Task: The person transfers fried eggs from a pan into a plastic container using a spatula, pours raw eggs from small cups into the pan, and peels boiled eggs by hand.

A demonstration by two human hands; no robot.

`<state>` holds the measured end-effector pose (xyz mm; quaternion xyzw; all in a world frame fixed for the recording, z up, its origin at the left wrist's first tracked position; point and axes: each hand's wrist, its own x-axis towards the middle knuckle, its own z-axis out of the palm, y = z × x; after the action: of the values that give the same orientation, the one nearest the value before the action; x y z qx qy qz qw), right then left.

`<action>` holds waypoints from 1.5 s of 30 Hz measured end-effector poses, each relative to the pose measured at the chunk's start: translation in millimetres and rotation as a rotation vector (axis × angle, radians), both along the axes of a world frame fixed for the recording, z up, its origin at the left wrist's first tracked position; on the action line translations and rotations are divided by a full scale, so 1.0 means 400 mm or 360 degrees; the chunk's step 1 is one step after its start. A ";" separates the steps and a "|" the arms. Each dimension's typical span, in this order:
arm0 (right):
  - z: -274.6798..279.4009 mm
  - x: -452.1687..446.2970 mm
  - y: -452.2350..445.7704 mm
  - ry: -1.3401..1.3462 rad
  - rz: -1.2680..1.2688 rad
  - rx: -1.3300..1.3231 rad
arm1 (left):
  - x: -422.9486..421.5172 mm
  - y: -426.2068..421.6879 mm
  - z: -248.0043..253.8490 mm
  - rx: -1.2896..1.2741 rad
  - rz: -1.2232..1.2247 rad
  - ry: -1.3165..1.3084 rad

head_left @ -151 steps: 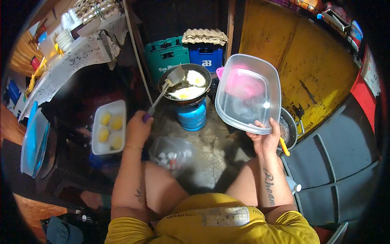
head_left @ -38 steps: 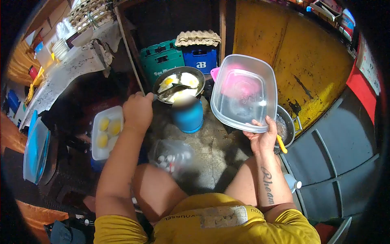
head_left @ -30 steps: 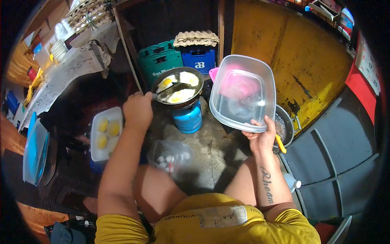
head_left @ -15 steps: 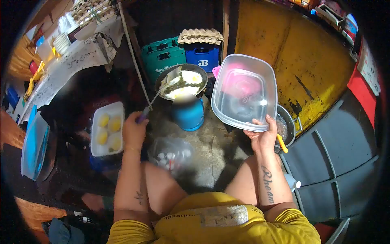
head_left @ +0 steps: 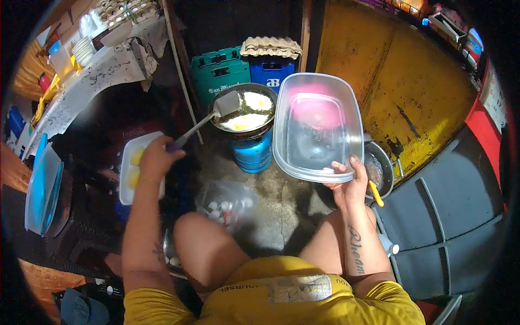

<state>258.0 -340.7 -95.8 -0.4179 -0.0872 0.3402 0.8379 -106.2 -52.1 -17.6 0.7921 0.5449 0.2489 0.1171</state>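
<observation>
left hand [head_left: 158, 159] drawn back in front of the white tray [head_left: 125, 181], spatula [head_left: 227, 104] at the pan's [head_left: 247, 89] left rim, clear container [head_left: 316, 146] shifted nearer the pan

A cramped, makeshift kitchen corner with a rough concrete floor [head_left: 276, 208]

Eggs [head_left: 259, 102] lie in a frying pan [head_left: 244, 133] above a blue gas cylinder [head_left: 253, 157]; stacked bowls [head_left: 84, 53] and egg trays [head_left: 129, 13] stand upper left, plastic crates [head_left: 221, 78] behind, a pot [head_left: 388, 187] at right.

Saw flat white fried eggs [head_left: 245, 123] in round dark metal pan [head_left: 244, 133] above blue metal cylinder [head_left: 253, 156], green plastic crate [head_left: 219, 76] behind, rectangular white plastic tray [head_left: 132, 196] to left, rectangular clear plastic container [head_left: 318, 132] to right.
</observation>
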 end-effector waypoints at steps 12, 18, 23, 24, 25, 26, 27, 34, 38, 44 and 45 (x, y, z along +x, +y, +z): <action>0.035 -0.017 -0.008 0.0051 0.0064 0.0069 | 0.054 0.061 0.212 0.0479 -0.0159 0.0862; 0.001 0.012 -0.007 0.0099 0.0122 0.0095 | 0.093 0.086 0.262 0.0420 -0.0156 0.1099; 0.008 0.006 -0.009 0.0009 0.0005 0.0006 | 0.104 0.083 0.297 0.0330 -0.0217 0.1115; 0.000 0.014 -0.009 0.0083 0.0053 0.0057 | 0.104 0.081 0.301 0.0330 -0.0218 0.1114; -0.005 0.018 -0.010 0.0082 0.0051 0.0056 | 0.105 0.079 0.306 0.0306 -0.0246 0.1101; -0.008 0.020 -0.010 0.0101 0.0045 0.0037 | 0.104 0.075 0.310 0.0281 -0.0271 0.1088; -0.011 0.023 -0.009 0.0121 0.0040 0.0020 | 0.106 0.067 0.315 0.0281 -0.0270 0.1087; 0.013 0.007 -0.005 -0.0042 -0.0063 -0.0092 | 0.091 0.068 0.313 0.0210 -0.0299 0.0925; 0.006 0.017 -0.010 0.0082 0.0017 0.0013 | 0.079 0.104 0.304 0.0183 -0.0274 0.0955; -0.003 0.023 -0.010 0.0108 0.0008 0.0012 | 0.089 0.183 0.312 0.0039 -0.0450 0.0992; -0.005 0.025 -0.010 0.0113 0.0013 0.0016 | 0.096 0.196 0.317 0.0042 -0.0459 0.0991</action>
<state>268.1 -344.6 -98.0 -0.4010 -0.0609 0.3577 0.8412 -67.7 26.1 109.1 0.9004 0.4337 -0.0170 -0.0311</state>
